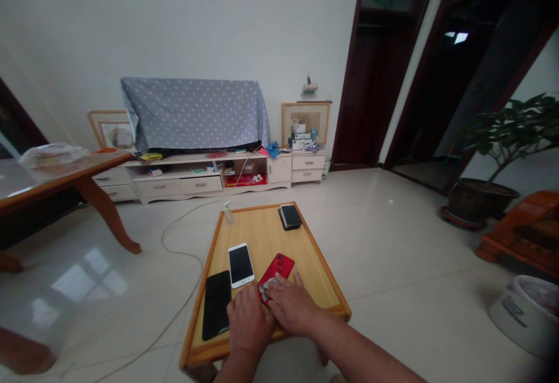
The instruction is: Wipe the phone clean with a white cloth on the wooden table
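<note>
A small wooden table [305,255] stands low in front of me. A red phone [279,266] lies on it, its near end under my hands. My right hand [294,307] presses a pale cloth [266,290] onto the phone with curled fingers. Beside it, my left hand [248,319] rests on the table with fingers bent, touching the phone's near end. A white phone [240,265] with a dark screen lies left of the red one. Further left is a black phone [216,304]. A dark phone [290,216] sits at the table's far right corner, a small spray bottle [228,213] at the far left.
A white cable [174,237] loops over the tiled floor on the left. A TV stand [209,176] carries a screen under a dotted cover [194,112]. A wooden table [56,179] stands left; a potted plant [493,156], a wooden seat [524,231] and a white bucket [524,313] stand right.
</note>
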Available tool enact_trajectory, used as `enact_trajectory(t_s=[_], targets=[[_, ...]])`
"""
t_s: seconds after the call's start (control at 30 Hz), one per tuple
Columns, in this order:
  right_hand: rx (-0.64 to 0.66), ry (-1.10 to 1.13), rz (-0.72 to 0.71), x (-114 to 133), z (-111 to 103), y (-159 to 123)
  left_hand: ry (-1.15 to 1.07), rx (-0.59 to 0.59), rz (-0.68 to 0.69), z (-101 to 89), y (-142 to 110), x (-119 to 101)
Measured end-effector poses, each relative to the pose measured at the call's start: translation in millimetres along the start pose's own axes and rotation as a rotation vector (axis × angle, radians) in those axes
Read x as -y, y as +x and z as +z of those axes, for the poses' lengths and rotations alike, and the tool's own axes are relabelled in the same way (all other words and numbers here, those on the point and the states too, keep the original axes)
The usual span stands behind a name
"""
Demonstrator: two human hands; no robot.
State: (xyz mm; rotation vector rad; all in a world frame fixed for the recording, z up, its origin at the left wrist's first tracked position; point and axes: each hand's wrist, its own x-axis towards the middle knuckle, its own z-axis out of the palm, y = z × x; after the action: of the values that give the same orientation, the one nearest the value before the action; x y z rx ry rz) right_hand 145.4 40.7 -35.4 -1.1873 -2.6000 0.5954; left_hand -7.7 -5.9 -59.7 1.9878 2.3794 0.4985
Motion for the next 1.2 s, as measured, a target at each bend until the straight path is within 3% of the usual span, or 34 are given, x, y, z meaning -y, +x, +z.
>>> enact_trajectory(t_s=[0.23, 0.43, 0.67, 0.87, 1.07, 1.2], targets=[[-0.094, -0.059, 0.308, -24.6, -12.0, 6.5, 0.015, 0.035, -0.013, -7.3, -0.1, -4.2], [-0.04, 0.012, 0.104, -12.8, 2.5, 3.6, 0.018, 0.026, -0.011, -12.2, -1.2, -8.2], [-0.079, -0.046, 0.244, -20.6, -8.0, 7.8, 0.055, -0.017, 0.008, -17.6, -4.9, -12.5], [-0.032, -0.019, 0.058, -9.0, -1.2, 3.0, 0.03, -0.013, 0.012, -12.2, -1.8, -8.7], [-0.039, -0.08, 0.18, -19.0, -6.9, 6.3, 0.011, 0.003, -0.008, -13.6, -3.9, -7.2], [0.028, -0.079, 0.071, -10.1, 2.9, 3.6, -0.022, 0.007, 0.003, -12.0, -5.0, -2.0]])
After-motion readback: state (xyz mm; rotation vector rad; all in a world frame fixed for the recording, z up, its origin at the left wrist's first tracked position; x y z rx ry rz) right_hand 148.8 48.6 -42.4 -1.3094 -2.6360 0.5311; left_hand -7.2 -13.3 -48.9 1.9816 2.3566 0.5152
